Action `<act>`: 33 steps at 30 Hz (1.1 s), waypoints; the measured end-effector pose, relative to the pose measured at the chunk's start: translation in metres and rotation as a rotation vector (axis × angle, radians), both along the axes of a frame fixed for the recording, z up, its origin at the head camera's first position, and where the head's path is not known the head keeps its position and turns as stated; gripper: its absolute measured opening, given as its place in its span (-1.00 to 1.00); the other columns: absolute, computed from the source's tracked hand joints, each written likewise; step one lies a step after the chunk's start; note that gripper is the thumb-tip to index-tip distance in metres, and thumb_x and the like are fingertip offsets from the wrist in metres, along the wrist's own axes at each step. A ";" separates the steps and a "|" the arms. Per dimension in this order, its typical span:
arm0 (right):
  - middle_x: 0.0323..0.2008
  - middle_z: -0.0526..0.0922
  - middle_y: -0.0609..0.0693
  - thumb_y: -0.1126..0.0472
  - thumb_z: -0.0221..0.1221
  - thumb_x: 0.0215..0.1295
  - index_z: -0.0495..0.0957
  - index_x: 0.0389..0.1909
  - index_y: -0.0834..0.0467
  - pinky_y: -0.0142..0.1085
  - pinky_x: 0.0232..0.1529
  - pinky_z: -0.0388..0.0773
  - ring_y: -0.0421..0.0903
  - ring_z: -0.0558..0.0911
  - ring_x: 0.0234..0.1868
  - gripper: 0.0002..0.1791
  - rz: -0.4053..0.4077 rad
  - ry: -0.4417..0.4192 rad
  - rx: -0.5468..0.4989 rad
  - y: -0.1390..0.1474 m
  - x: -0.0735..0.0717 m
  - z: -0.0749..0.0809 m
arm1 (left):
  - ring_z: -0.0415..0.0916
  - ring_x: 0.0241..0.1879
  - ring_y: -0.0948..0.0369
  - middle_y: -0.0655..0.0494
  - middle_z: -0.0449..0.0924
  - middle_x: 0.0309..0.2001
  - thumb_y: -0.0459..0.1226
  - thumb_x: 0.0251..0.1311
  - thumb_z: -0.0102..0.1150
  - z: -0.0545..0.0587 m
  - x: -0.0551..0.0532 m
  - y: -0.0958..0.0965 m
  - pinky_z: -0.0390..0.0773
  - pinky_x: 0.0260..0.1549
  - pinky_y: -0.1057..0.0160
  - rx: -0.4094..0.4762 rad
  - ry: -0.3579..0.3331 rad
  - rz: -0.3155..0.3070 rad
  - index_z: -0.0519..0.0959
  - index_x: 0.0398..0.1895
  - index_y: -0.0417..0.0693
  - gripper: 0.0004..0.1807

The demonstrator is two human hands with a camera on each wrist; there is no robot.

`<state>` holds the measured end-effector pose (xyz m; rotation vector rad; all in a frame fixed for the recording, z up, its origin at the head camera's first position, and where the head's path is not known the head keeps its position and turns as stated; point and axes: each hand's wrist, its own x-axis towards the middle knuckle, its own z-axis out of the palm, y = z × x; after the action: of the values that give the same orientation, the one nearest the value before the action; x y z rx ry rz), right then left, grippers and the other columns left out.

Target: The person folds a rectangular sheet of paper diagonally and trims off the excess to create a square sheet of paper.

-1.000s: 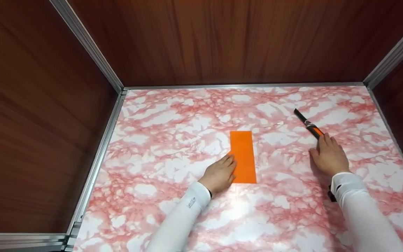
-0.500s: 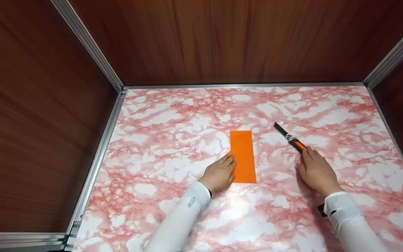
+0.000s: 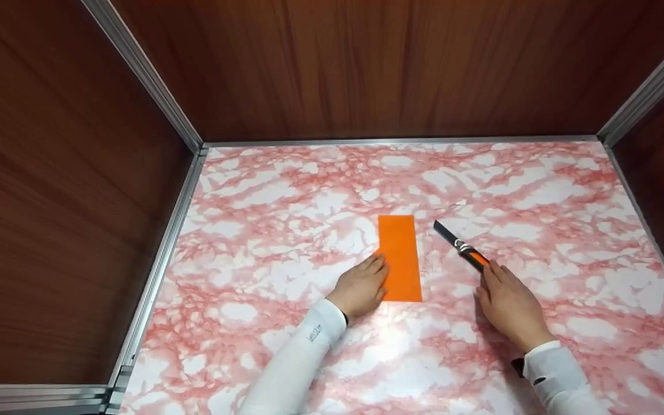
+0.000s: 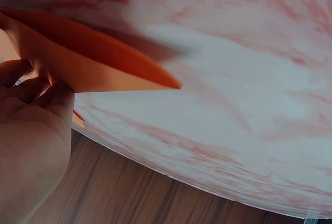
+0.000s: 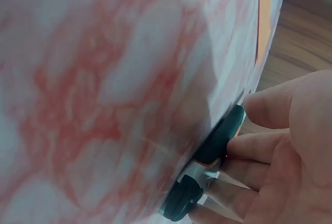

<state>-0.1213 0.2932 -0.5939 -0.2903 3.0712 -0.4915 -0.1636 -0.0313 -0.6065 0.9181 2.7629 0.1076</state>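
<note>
An orange folded sheet of paper (image 3: 402,259) lies lengthwise on the table; its folded layers (image 4: 98,58) gape apart in the left wrist view. The fingers of my left hand (image 3: 359,288) rest on its left edge and dent it. To the right of the paper, my right hand (image 3: 510,300) holds a black and orange utility knife (image 3: 460,245) low over the table. Its black blade end slants up-left towards the paper, a short gap away. Thumb and fingertips meet the dark handle (image 5: 220,141) in the right wrist view; my hand hides the handle's rear in the head view.
The red and white marbled tabletop (image 3: 286,190) is bounded by metal rails (image 3: 401,141) and brown wood-grain panels (image 3: 366,69) at the back and both sides. A dark band shows under my right sleeve (image 3: 557,374).
My right hand has moved left and towards the body with the utility knife, bringing the blade end nearer the paper. My left hand and the paper have stayed in place.
</note>
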 end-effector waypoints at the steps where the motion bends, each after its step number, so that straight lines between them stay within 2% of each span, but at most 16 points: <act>1: 0.30 0.29 0.42 0.15 0.14 0.36 0.31 0.30 0.46 0.21 0.22 0.21 0.37 0.31 0.27 -0.38 -0.003 0.020 -0.004 -0.001 0.000 0.000 | -0.15 0.49 0.13 0.04 -0.02 0.52 0.02 0.47 -0.15 0.000 0.000 0.000 -0.10 0.38 0.27 -0.002 0.003 -0.002 0.15 0.50 -0.05 -0.36; 5: 0.13 0.48 0.38 0.17 0.20 0.30 0.45 0.21 0.40 0.23 0.05 0.35 0.33 0.48 0.08 -0.46 -0.033 0.088 -0.032 -0.002 -0.006 -0.001 | -0.14 0.49 0.14 0.06 -0.02 0.52 -0.02 0.48 -0.17 0.000 0.000 0.000 -0.09 0.38 0.27 -0.009 0.008 -0.002 0.16 0.50 -0.04 -0.39; 8: 0.01 0.53 0.33 0.16 0.24 0.25 0.45 0.19 0.35 0.24 -0.05 0.37 0.32 0.52 -0.05 -0.46 -0.063 0.095 -0.065 -0.002 -0.013 -0.002 | -0.15 0.49 0.14 0.08 -0.04 0.52 -0.07 0.47 -0.18 0.000 -0.001 -0.001 -0.08 0.38 0.26 -0.014 -0.011 0.009 0.16 0.50 -0.02 -0.41; 14: 0.09 0.41 0.38 0.12 0.25 0.26 0.33 0.31 0.37 0.27 -0.02 0.31 0.37 0.41 0.02 -0.33 -0.090 0.054 -0.080 -0.003 -0.024 -0.009 | -0.13 0.48 0.15 0.10 -0.03 0.52 -0.11 0.39 -0.08 0.006 -0.001 -0.002 0.05 0.36 0.18 -0.005 -0.068 0.043 0.19 0.49 0.01 -0.38; 18: 0.04 0.43 0.38 0.14 0.28 0.25 0.38 0.26 0.38 0.26 -0.05 0.31 0.36 0.40 -0.01 -0.36 -0.096 0.075 -0.070 -0.004 -0.029 -0.012 | -0.08 0.47 0.13 0.06 -0.01 0.51 -0.07 0.31 -0.02 0.010 -0.002 -0.004 0.11 0.33 0.13 -0.007 -0.083 0.050 0.19 0.49 0.02 -0.32; 21: -0.03 0.46 0.37 0.16 0.31 0.21 0.44 0.19 0.37 0.25 -0.10 0.32 0.36 0.41 -0.06 -0.42 -0.092 0.110 -0.066 -0.003 -0.032 -0.015 | -0.05 0.45 0.10 0.04 0.01 0.50 0.03 0.25 0.01 0.011 -0.002 -0.006 0.10 0.33 0.11 -0.017 -0.090 0.047 0.18 0.50 0.03 -0.25; 24: -0.10 0.49 0.34 0.20 0.33 0.17 0.51 0.10 0.35 0.22 -0.14 0.34 0.34 0.43 -0.12 -0.50 -0.091 0.142 -0.070 -0.001 -0.034 -0.016 | 0.01 0.42 0.08 0.02 0.06 0.48 0.20 0.21 0.00 0.011 -0.002 -0.006 0.09 0.32 0.10 -0.029 -0.068 0.033 0.19 0.50 0.04 -0.16; 27: -0.15 0.51 0.31 0.25 0.32 0.16 0.56 0.01 0.34 0.21 -0.18 0.34 0.32 0.45 -0.16 -0.59 -0.094 0.162 -0.080 -0.001 -0.036 -0.017 | 0.08 0.38 0.07 -0.01 0.12 0.45 0.35 0.14 0.01 0.009 -0.001 -0.005 0.12 0.30 0.09 -0.039 -0.019 0.019 0.21 0.49 0.02 -0.06; 33: -0.17 0.54 0.34 0.26 0.28 0.21 0.53 -0.01 0.35 0.21 -0.19 0.34 0.33 0.45 -0.18 -0.63 -0.095 0.197 -0.095 -0.003 -0.036 -0.017 | 0.12 0.34 0.04 -0.04 0.18 0.41 0.44 0.01 0.07 0.006 0.002 0.000 0.15 0.29 0.08 -0.041 0.058 0.024 0.24 0.47 -0.02 0.06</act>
<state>-0.1568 0.2900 -0.6113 -0.2071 3.2704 -0.6514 -0.1619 -0.0315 -0.6007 0.8916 2.8191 0.0289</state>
